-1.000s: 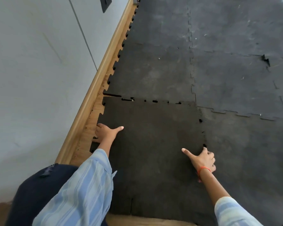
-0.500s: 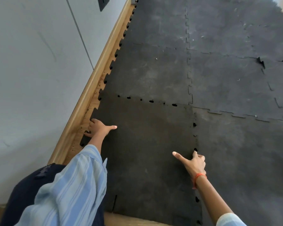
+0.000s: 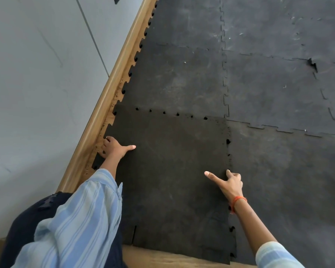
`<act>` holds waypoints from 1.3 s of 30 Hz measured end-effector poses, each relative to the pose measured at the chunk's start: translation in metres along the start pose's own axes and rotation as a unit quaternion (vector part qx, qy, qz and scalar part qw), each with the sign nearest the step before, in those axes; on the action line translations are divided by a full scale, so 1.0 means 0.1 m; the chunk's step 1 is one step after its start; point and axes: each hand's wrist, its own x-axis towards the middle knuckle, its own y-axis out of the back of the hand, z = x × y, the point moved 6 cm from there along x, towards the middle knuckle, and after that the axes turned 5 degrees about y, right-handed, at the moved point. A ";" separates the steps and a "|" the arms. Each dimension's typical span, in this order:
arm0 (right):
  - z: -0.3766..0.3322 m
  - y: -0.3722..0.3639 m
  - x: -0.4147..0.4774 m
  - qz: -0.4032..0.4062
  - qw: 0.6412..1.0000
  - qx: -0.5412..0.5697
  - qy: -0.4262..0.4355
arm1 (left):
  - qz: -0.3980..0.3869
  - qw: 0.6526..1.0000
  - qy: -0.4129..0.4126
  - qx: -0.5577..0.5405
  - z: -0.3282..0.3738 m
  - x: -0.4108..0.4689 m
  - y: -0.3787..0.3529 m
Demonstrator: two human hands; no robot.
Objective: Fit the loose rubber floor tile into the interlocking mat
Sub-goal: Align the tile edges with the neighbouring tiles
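Far left: grey wall point(image 3: 37, 93), then wooden skirting point(image 3: 97, 120) running diag. up to the right. Left hand point(image 3: 115, 147) at the tile's left edge, right by the skirting, fingers curled over the toothed edge, thumb stuck out flat on top — gripping the loose tile point(image 3: 170, 171) there. Striped blue sleeve point(image 3: 81, 219) trailing back toward bottom left. Tile itself lying flat btwn both hands, darker than the rest, spanning hand to hand. Along its far edge, small dark gaps showing at the seam w/ the interlocking mat point(image 3: 278, 84); same along its right edge. Right hand point(image 3: 230, 183) on the tile's right edge, thumb stretched out left over the top, index up near a seam gap, other fingers tucked — can't tell if pinching or just pressing. Orange wristband point(image 3: 238, 202) on that wrist. Bare wood floor point(image 3: 162, 256) at the near edge.
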 end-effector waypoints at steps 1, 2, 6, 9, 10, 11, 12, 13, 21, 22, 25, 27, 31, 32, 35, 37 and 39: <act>0.00 0.01 0.01 -0.004 1.000 0.009 0.006 | -0.001 1.000 -0.005 0.003 0.01 0.01 0.00; 0.01 0.01 0.01 -0.006 1.000 0.018 0.011 | 0.000 1.000 -0.010 0.008 0.01 0.02 0.00; 0.01 -0.01 0.03 -0.003 0.999 0.037 0.014 | 0.002 0.999 -0.025 0.041 0.02 0.06 0.01; 0.01 -0.01 0.04 0.000 0.999 0.046 0.015 | 0.004 0.998 -0.028 0.057 0.03 0.05 0.02; 0.02 -0.01 0.06 0.002 0.998 0.054 0.016 | 0.006 0.998 -0.027 0.062 0.03 0.04 0.02; 0.02 -0.01 0.07 0.003 0.998 0.059 0.018 | 0.006 0.997 -0.027 0.067 0.04 0.04 0.01; 0.02 -0.01 0.08 0.005 0.998 0.061 0.022 | 0.006 0.997 -0.027 0.072 0.04 0.04 0.00; 0.03 -0.02 0.08 0.009 0.998 0.060 0.027 | 0.004 0.997 -0.027 0.077 0.04 0.03 -0.01; 0.26 0.10 0.07 0.141 0.989 0.034 0.035 | -0.072 0.972 -0.093 0.202 0.30 -0.39 -0.33; 0.34 0.11 -0.03 0.195 0.981 -0.002 0.027 | -0.083 0.963 -0.130 0.223 0.41 -0.52 -0.46; 0.65 0.02 -0.36 0.291 0.953 -0.081 0.010 | -0.093 0.924 -0.259 0.266 0.68 -1.02 -0.90; 0.84 -0.04 -0.48 0.310 0.947 -0.085 0.002 | -0.085 0.903 -0.315 0.279 0.76 -1.29 -1.14; 0.86 -0.04 -0.45 0.336 0.937 -0.091 0.017 | -0.064 0.890 -0.341 0.295 0.81 -1.45 -1.27; 0.85 -0.05 -0.43 0.338 0.936 -0.096 0.020 | -0.063 0.890 -0.340 0.298 0.81 -1.44 -1.26; 0.89 -0.10 -0.39 0.329 0.938 -0.109 0.014 | -0.063 0.888 -0.339 0.305 0.81 -1.42 -1.26; 0.91 -0.13 -0.36 0.321 0.940 -0.116 0.019 | -0.065 0.885 -0.343 0.310 0.81 -1.42 -1.26; 0.94 -0.13 -0.36 0.319 0.940 -0.115 0.027 | -0.067 0.885 -0.343 0.309 0.79 -1.42 -1.26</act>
